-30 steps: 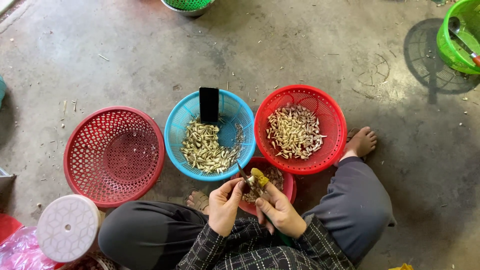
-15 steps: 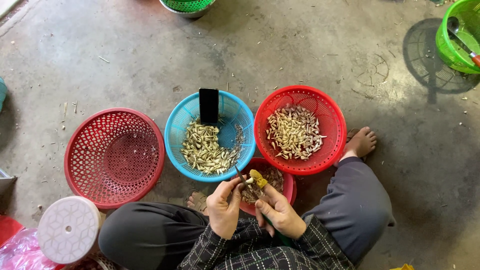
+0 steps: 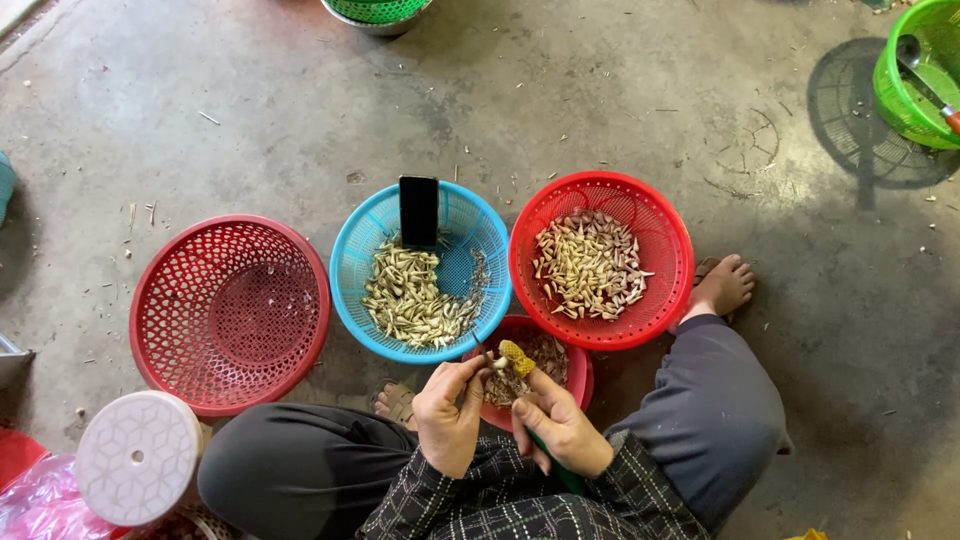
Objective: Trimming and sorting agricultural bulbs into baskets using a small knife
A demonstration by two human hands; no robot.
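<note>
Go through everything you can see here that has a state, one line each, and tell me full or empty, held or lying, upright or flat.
Left red basket: empty, on the floor.
Blue basket: partly filled with pale greenish pieces.
Dark phone: propped upright in the blue basket.
Right red basket: partly filled with pale pieces.
Small red bowl: holds scraps.
Yellow piece: held at both hands' fingertips.
Left hand: pinching.
Right hand: gripping.

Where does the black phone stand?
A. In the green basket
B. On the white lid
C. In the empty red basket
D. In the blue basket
D: the phone leans upright against the far rim of the blue basket.
</note>
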